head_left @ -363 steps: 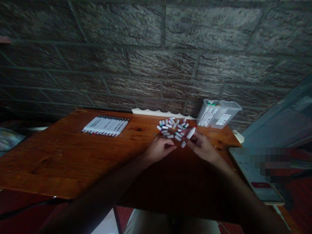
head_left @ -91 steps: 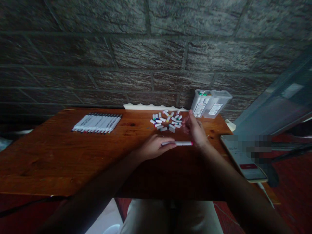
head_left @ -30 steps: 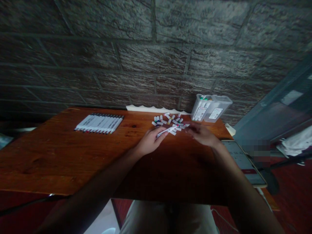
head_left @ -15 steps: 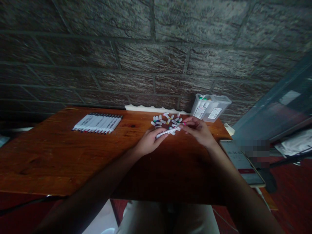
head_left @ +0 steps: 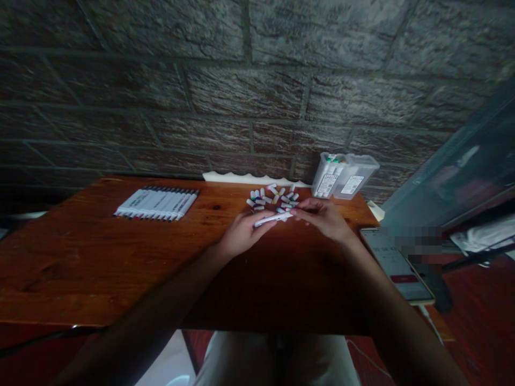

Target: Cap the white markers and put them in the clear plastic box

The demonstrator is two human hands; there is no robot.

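Note:
My left hand is closed around a white marker, held slanting up to the right above the table. At the marker's right end, the thumb and fingers of my right hand are pinched together. The marker cap there is mostly hidden by my fingertips. Just behind both hands lies a loose scatter of short white marker caps with coloured ends, among them green, blue, yellow and purple. To the left, a row of white markers lies side by side on the wooden table.
Two clear plastic cases stand at the back right, the left one holding some markers with green ends. A phone lies at the right edge. A white wavy-edged strip runs along the stone wall.
My right hand has come slightly left, bringing its fingertips against the marker's right end. The pink end that showed at its fingers is now covered. The view has shifted a little.

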